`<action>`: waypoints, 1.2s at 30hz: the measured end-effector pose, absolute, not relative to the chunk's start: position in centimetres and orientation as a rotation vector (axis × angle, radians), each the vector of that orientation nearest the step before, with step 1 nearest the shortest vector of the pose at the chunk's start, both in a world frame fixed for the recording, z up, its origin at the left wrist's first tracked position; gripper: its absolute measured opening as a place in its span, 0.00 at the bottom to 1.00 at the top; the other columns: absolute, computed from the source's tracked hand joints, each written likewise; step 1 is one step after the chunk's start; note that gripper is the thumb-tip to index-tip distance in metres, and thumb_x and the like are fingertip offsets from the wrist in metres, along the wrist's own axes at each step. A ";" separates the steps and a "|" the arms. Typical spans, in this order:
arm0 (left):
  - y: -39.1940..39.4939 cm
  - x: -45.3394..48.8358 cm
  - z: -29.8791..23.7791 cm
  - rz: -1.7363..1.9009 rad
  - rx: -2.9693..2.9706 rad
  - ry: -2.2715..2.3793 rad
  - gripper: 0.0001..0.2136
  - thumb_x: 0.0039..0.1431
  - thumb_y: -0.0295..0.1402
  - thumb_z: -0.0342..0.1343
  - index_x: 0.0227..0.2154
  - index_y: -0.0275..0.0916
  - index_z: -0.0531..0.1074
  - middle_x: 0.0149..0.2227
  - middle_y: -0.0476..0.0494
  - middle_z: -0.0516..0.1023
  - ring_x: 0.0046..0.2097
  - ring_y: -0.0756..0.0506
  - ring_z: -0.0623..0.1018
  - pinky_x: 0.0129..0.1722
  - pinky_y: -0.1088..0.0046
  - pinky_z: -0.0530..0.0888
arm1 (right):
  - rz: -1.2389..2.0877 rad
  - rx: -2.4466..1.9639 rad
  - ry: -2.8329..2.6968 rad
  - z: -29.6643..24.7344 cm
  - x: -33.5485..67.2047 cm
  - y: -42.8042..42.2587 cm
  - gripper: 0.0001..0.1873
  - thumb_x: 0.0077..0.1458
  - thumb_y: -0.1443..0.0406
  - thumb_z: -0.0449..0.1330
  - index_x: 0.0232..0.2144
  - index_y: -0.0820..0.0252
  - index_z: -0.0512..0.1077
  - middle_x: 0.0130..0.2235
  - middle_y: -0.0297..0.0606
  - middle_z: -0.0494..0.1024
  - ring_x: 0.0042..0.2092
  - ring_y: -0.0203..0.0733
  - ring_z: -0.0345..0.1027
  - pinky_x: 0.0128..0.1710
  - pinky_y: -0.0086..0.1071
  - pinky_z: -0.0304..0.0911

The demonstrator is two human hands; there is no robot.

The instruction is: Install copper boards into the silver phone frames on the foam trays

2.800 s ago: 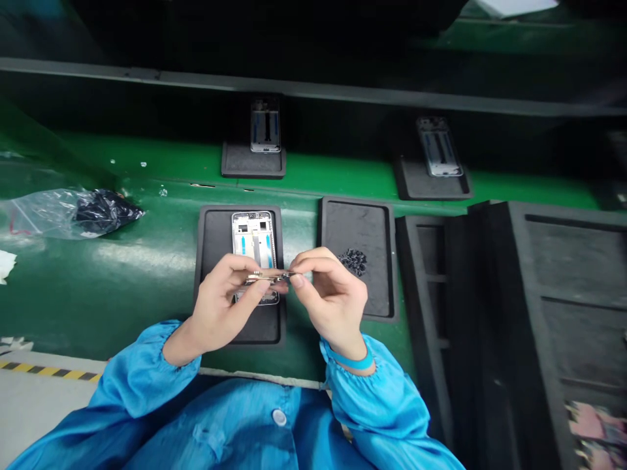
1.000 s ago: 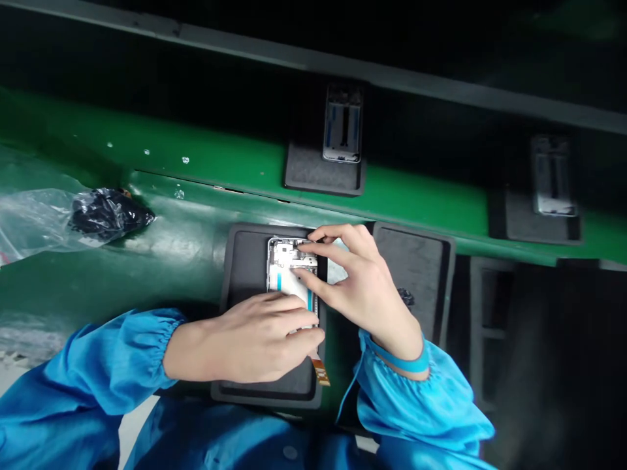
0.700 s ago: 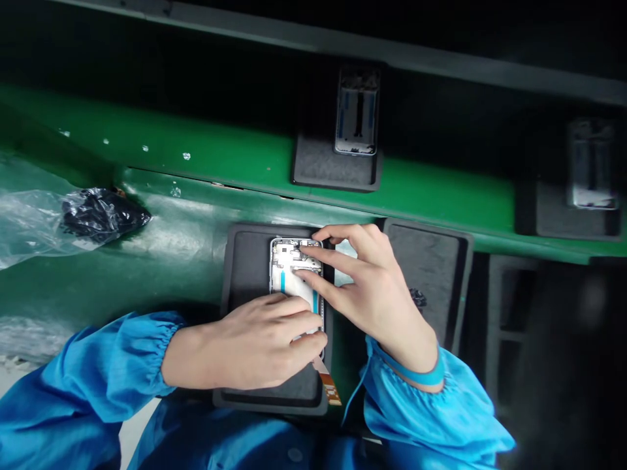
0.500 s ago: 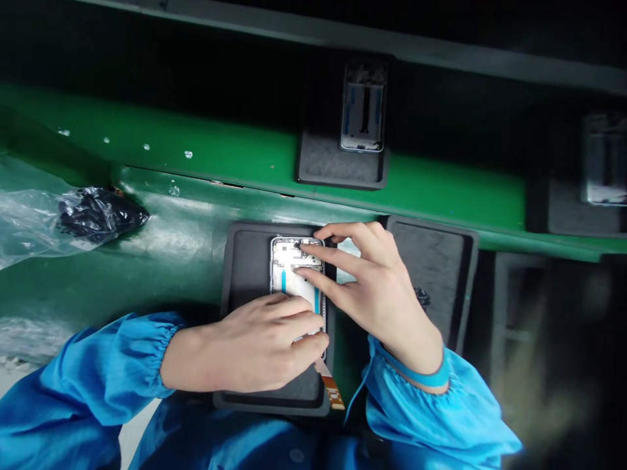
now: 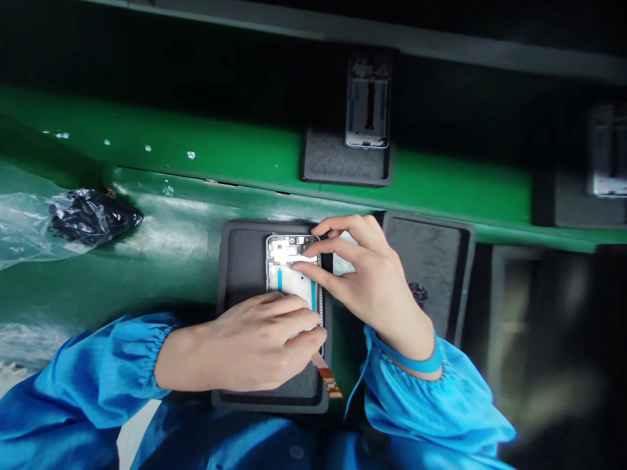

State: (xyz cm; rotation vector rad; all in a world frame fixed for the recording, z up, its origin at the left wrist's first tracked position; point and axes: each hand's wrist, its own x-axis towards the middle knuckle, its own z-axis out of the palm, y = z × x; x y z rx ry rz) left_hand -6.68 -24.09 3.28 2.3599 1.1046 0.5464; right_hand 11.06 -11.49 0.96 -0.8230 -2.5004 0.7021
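Observation:
A silver phone frame (image 5: 289,271) with blue strips lies on a dark foam tray (image 5: 242,274) in front of me. My left hand (image 5: 255,343) lies flat over the frame's lower half, fingers stretched out and pressing it down. An orange flex cable (image 5: 329,380) sticks out from under that hand over the tray's edge. My right hand (image 5: 372,281) reaches in from the right, its fingertips pressing on the upper part of the frame near a small component. What lies under those fingertips is too small to name.
A second foam tray (image 5: 431,261) with a small heap of black parts (image 5: 417,292) lies to the right. Two more trays with phone frames (image 5: 368,104) (image 5: 606,153) rest on the green conveyor behind. A clear bag of black parts (image 5: 73,219) lies at the left. Dark foam racks stand at the right.
Earlier both hands held a small part in the air above the tray. They now rest on the phone frame; over the last second they have barely moved, and the conveyor trays drifted right.

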 end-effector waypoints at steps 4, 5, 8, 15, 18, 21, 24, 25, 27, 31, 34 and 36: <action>-23.9 -8.1 4.4 0.740 2.341 1.311 0.07 0.71 0.31 0.55 0.43 0.35 0.77 0.43 0.41 0.83 0.46 0.43 0.81 0.51 0.65 0.80 | 0.881 -0.876 -2.385 2.0 11.9 -11.3 0.11 0.59 0.59 0.70 0.43 0.54 0.79 0.49 0.41 0.80 0.52 0.50 0.76 0.53 0.47 0.72; -24.1 -8.8 4.6 0.788 2.294 1.462 0.06 0.70 0.32 0.57 0.43 0.36 0.77 0.42 0.41 0.83 0.45 0.43 0.81 0.49 0.65 0.80 | 0.888 -0.903 -2.343 2.4 12.4 -11.3 0.11 0.60 0.59 0.70 0.43 0.54 0.79 0.49 0.41 0.80 0.52 0.50 0.76 0.54 0.46 0.72; -25.7 -11.1 4.7 0.689 1.974 2.076 0.11 0.67 0.39 0.61 0.45 0.38 0.75 0.35 0.45 0.81 0.36 0.43 0.81 0.37 0.65 0.79 | 0.772 -1.017 -2.230 3.6 14.3 -11.5 0.08 0.60 0.61 0.69 0.42 0.53 0.79 0.47 0.40 0.82 0.50 0.48 0.78 0.53 0.44 0.73; -31.6 -12.6 3.0 0.342 1.187 1.914 0.33 0.66 0.51 0.58 0.68 0.41 0.63 0.29 0.52 0.81 0.26 0.45 0.80 0.26 0.72 0.77 | 0.569 -1.301 -2.087 3.9 20.9 -12.3 0.05 0.62 0.59 0.67 0.38 0.53 0.80 0.39 0.38 0.84 0.42 0.47 0.79 0.44 0.41 0.74; -32.8 -12.3 3.5 0.485 0.965 2.046 0.31 0.64 0.49 0.59 0.65 0.40 0.69 0.37 0.45 0.86 0.32 0.41 0.85 0.30 0.70 0.82 | 0.572 -1.387 -2.108 3.1 23.7 -12.5 0.09 0.64 0.58 0.64 0.38 0.55 0.81 0.39 0.40 0.85 0.41 0.47 0.80 0.42 0.40 0.74; -32.6 -12.4 5.2 0.713 0.748 2.218 0.31 0.60 0.48 0.63 0.64 0.44 0.72 0.54 0.43 0.84 0.44 0.38 0.86 0.34 0.70 0.85 | 0.622 -1.415 -2.168 2.0 25.8 -12.6 0.12 0.65 0.57 0.62 0.40 0.57 0.82 0.39 0.42 0.85 0.39 0.47 0.80 0.41 0.39 0.74; -30.8 -12.6 7.0 0.932 0.621 2.227 0.31 0.57 0.42 0.68 0.64 0.49 0.72 0.57 0.46 0.83 0.50 0.38 0.85 0.40 0.70 0.86 | 0.653 -1.443 -2.221 0.8 27.2 -12.6 0.13 0.66 0.59 0.60 0.41 0.59 0.82 0.41 0.43 0.85 0.40 0.46 0.80 0.41 0.38 0.73; -29.8 -12.7 7.5 0.991 0.609 2.203 0.32 0.57 0.40 0.69 0.64 0.50 0.72 0.55 0.47 0.84 0.49 0.39 0.85 0.41 0.70 0.86 | 0.656 -1.455 -2.237 0.4 27.5 -12.6 0.13 0.66 0.59 0.60 0.41 0.59 0.82 0.42 0.43 0.85 0.41 0.47 0.80 0.42 0.39 0.73; -27.2 -13.0 7.9 1.087 0.604 2.168 0.32 0.56 0.37 0.71 0.65 0.48 0.71 0.50 0.48 0.86 0.45 0.42 0.86 0.40 0.70 0.86 | 0.654 -1.475 -2.261 -0.2 27.8 -12.6 0.14 0.67 0.60 0.59 0.42 0.60 0.82 0.43 0.44 0.85 0.42 0.48 0.80 0.44 0.40 0.72; -19.8 -14.9 6.9 1.118 0.677 2.155 0.33 0.57 0.39 0.71 0.64 0.39 0.69 0.38 0.52 0.87 0.39 0.48 0.85 0.40 0.74 0.84 | 0.669 -1.462 -2.275 -1.1 27.5 -12.6 0.14 0.68 0.63 0.58 0.44 0.62 0.83 0.44 0.45 0.84 0.45 0.47 0.79 0.48 0.39 0.70; -13.6 -16.4 5.5 1.013 1.103 2.137 0.29 0.64 0.50 0.63 0.56 0.29 0.72 0.34 0.52 0.85 0.37 0.51 0.84 0.39 0.75 0.82 | 0.649 -1.463 -2.306 -1.5 26.7 -12.5 0.14 0.67 0.64 0.59 0.46 0.64 0.82 0.44 0.46 0.83 0.46 0.47 0.77 0.50 0.39 0.69; -10.2 -16.0 5.5 0.930 1.427 2.084 0.28 0.66 0.56 0.57 0.47 0.29 0.74 0.28 0.54 0.81 0.32 0.52 0.82 0.37 0.75 0.81 | 0.632 -1.482 -2.324 -1.5 26.3 -12.5 0.14 0.66 0.64 0.60 0.46 0.64 0.83 0.45 0.47 0.82 0.47 0.48 0.75 0.51 0.40 0.67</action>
